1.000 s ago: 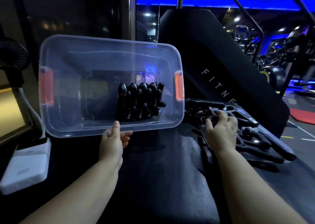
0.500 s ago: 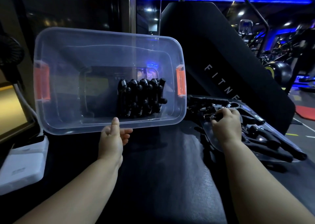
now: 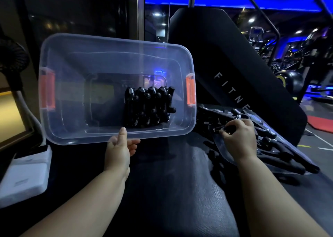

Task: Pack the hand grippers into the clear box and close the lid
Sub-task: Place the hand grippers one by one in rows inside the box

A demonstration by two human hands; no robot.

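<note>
A clear box [image 3: 72, 74] with orange latches is tipped up so its open side faces me. My left hand [image 3: 121, 147] grips its near rim, thumb on the front. Several black hand grippers [image 3: 149, 108] are packed in a row inside, on the right half. To the right of the box, more black hand grippers [image 3: 281, 146] lie in a pile on the clear lid [image 3: 221, 146]. My right hand [image 3: 237, 139] rests on that pile, its fingers pinching the handle of one black hand gripper [image 3: 226, 128].
Everything sits on a black padded bench [image 3: 171, 191] whose upright back pad [image 3: 225, 65] rises behind the pile. A white power bank [image 3: 25, 175] lies at the left edge below a black fan [image 3: 12, 60]. Gym machines stand far right.
My right hand has shifted on the pile and now pinches one gripper's handle. The box stays tilted in my left hand, barely moved.
</note>
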